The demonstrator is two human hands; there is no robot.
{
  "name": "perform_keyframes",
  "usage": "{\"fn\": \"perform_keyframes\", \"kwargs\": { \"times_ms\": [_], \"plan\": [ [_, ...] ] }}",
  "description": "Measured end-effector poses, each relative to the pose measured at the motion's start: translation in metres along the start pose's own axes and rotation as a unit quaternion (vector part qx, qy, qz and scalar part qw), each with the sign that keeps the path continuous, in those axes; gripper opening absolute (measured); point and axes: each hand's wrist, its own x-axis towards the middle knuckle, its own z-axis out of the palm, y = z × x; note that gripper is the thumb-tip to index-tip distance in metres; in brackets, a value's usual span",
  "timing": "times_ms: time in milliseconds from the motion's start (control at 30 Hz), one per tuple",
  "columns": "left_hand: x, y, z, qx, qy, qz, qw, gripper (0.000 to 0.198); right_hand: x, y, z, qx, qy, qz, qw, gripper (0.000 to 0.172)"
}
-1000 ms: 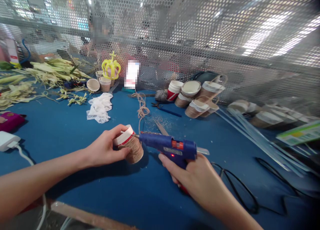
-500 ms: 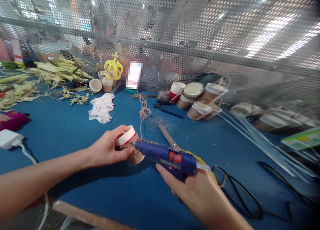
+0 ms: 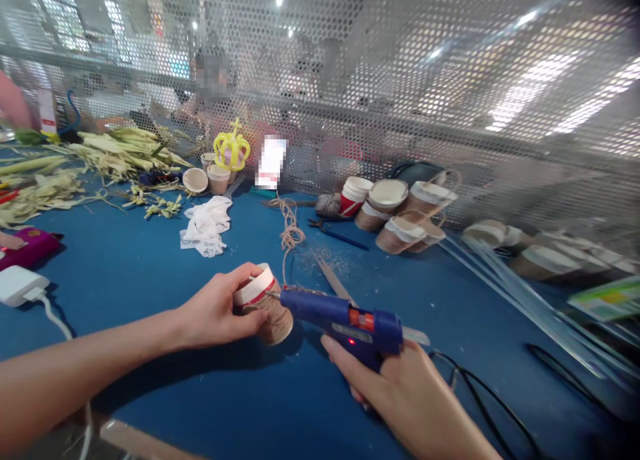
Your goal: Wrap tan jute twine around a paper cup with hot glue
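Note:
My left hand (image 3: 227,307) is closed round a paper cup (image 3: 277,320) that lies tilted just above the blue table. Brown twine covers its lower part, while a white rim with a red line shows above. In my right hand (image 3: 385,380) is a blue hot glue gun (image 3: 340,317), gripped by the handle with its red light lit. A clear glue stick pokes out of its back. The nozzle points left at the cup's side, close to the edge of the twine; whether it touches I cannot tell. A strand of twine (image 3: 291,230) runs from a loose coil towards the cup.
Scissors (image 3: 334,277) lie behind the glue gun, with pliers (image 3: 337,233) farther back. Twine-wrapped cups (image 3: 400,233) and clear glue sticks (image 3: 525,300) are at right. A white cloth (image 3: 206,227), corn husks (image 3: 130,153) and a lit phone (image 3: 271,161) stand or lie farther back. A black cord (image 3: 480,393) trails at right.
The glue gun's nozzle has shifted slightly right along the cup's side. The whole view has moved a little, so things sit lower in it. Both hands keep their hold.

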Motion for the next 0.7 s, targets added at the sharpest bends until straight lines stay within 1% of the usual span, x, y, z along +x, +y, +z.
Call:
{"fn": "perform_keyframes", "kwargs": {
  "times_ms": [67, 133, 233, 333, 467, 567, 600, 633, 667, 700],
  "plan": [
    [0.0, 0.0, 0.001, 0.009, 0.005, -0.012, 1.0, 0.027, 0.003, 0.001, -0.003, 0.01, 0.002, 0.02, 1.0, 0.017],
    [0.0, 0.0, 0.001, 0.017, 0.008, -0.02, 1.0, 0.027, 0.007, 0.004, -0.004, 0.018, -0.001, 0.017, 1.0, 0.02],
    [-0.001, -0.001, 0.001, 0.029, 0.009, -0.017, 0.999, 0.027, 0.013, 0.007, -0.004, 0.019, -0.003, 0.018, 1.0, 0.026],
    [-0.001, -0.002, 0.0, 0.04, 0.01, -0.011, 0.999, 0.027, 0.015, 0.006, -0.004, 0.018, -0.016, 0.029, 0.999, 0.027],
    [0.0, -0.002, -0.001, 0.046, 0.012, -0.014, 0.999, 0.028, 0.016, 0.003, -0.009, 0.033, -0.049, 0.018, 0.998, 0.03],
    [0.0, -0.001, 0.0, 0.041, 0.01, -0.023, 0.999, 0.026, 0.022, 0.006, -0.016, 0.078, -0.053, 0.002, 0.996, 0.035],
    [0.0, -0.001, 0.0, 0.041, 0.01, -0.024, 0.999, 0.026, 0.026, 0.009, -0.019, 0.099, -0.045, -0.006, 0.994, 0.036],
    [0.0, -0.001, 0.0, 0.04, 0.01, -0.024, 0.999, 0.026, 0.032, 0.012, -0.022, 0.118, -0.024, -0.013, 0.993, 0.036],
    [0.0, -0.001, 0.0, 0.04, 0.012, -0.022, 0.999, 0.026, 0.038, 0.016, -0.026, 0.122, 0.01, -0.016, 0.992, 0.035],
    [0.0, -0.001, 0.0, 0.04, 0.013, -0.021, 0.999, 0.026, 0.045, 0.02, -0.031, 0.105, 0.053, -0.018, 0.993, 0.035]
  ]
}}
